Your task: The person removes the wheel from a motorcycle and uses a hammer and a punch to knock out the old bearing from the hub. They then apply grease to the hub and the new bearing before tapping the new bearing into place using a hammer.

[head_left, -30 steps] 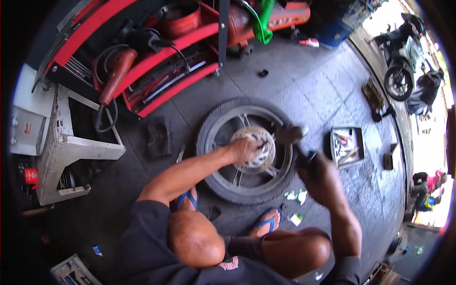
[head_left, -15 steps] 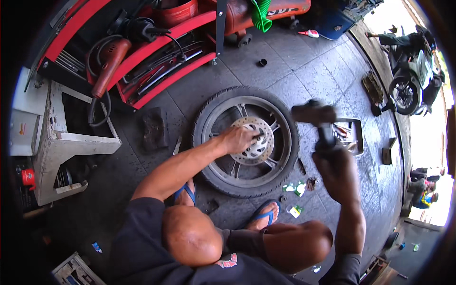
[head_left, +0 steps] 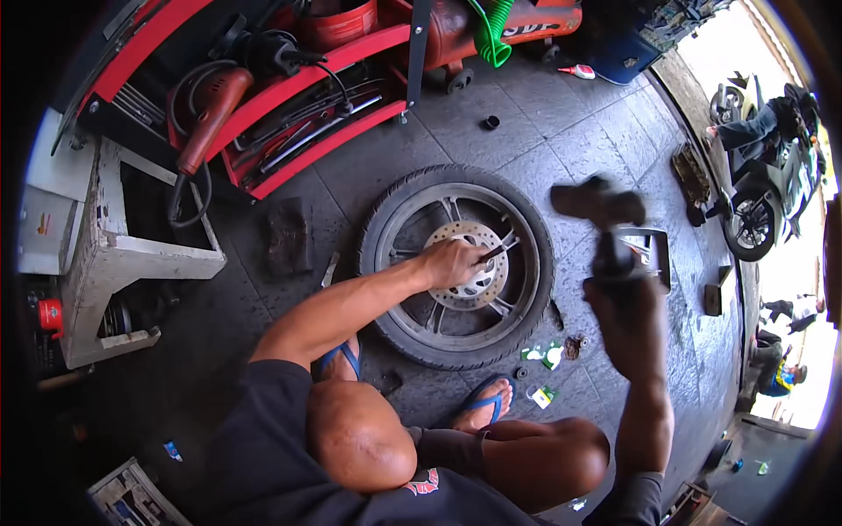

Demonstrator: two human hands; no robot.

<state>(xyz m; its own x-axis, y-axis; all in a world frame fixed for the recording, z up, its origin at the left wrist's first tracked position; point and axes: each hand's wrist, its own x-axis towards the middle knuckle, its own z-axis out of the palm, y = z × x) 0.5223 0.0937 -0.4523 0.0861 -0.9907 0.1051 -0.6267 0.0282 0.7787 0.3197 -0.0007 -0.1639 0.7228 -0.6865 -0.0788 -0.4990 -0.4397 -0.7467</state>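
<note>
A motorcycle wheel (head_left: 383,302) lies flat on the floor in front of my feet, its tyre around a grey spoked rim. Over the hub, a drilled brake disc (head_left: 491,289) faces up. My left hand (head_left: 453,263) is closed above the disc on a short dark metal rod (head_left: 496,252), which sticks out to the right; its lower end is hidden. Raised to the right of the wheel, my right hand (head_left: 628,320) grips a hammer (head_left: 598,202) by its dark handle. The hammer's head is smeared by motion.
A red tool cart (head_left: 307,145) with a corded power tool (head_left: 209,118) stands at upper left, beside a worn white stool (head_left: 162,259). Right of the wheel lie a metal tray (head_left: 664,263) and small torn packets (head_left: 542,397). Motorcycles (head_left: 754,215) stand at far right.
The hammer has shifted slightly to the right, still raised. My left hand has moved a little, and the rod shows more to its right. The whole view has shifted slightly.
</note>
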